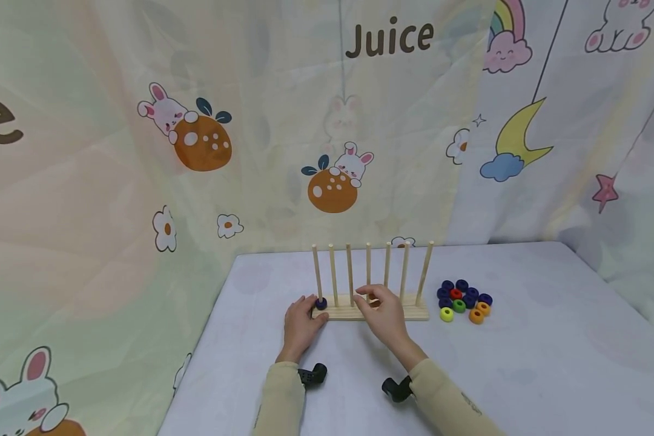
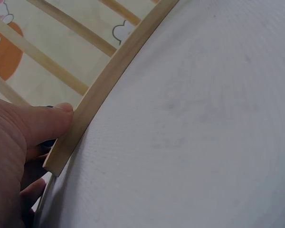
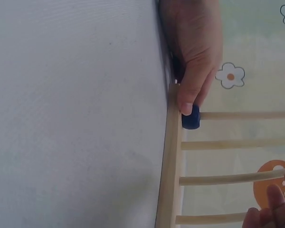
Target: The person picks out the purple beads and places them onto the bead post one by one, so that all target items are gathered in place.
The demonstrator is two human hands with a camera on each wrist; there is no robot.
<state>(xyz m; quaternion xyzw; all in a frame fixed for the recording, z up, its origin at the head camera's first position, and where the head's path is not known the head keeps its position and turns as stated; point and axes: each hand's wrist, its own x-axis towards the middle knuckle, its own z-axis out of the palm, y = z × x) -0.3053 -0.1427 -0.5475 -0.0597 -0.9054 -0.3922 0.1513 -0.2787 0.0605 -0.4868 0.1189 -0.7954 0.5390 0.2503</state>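
Note:
A wooden peg rack (image 1: 346, 313) with a row of upright pegs stands on the table. One dark blue bead (image 1: 321, 304) sits at the foot of its leftmost peg. My left hand (image 1: 300, 327) grips the rack's left end; in the left wrist view its thumb (image 2: 52, 121) lies on the base and the other fingers curl behind the end. In the right wrist view that thumb is right beside the blue bead (image 3: 191, 118). My right hand (image 1: 384, 315) is raised in front of the middle pegs, fingers loosely bent, thumb and index tips apart, with no bead showing between them.
Right of the rack lies a cluster of loose beads: several dark blue (image 1: 461, 284), a red bead (image 1: 455, 294), a green bead (image 1: 458, 306), a yellow bead (image 1: 446, 314) and two orange beads (image 1: 476, 316). A printed curtain (image 1: 272, 121) hangs behind the white-covered table (image 1: 545, 339).

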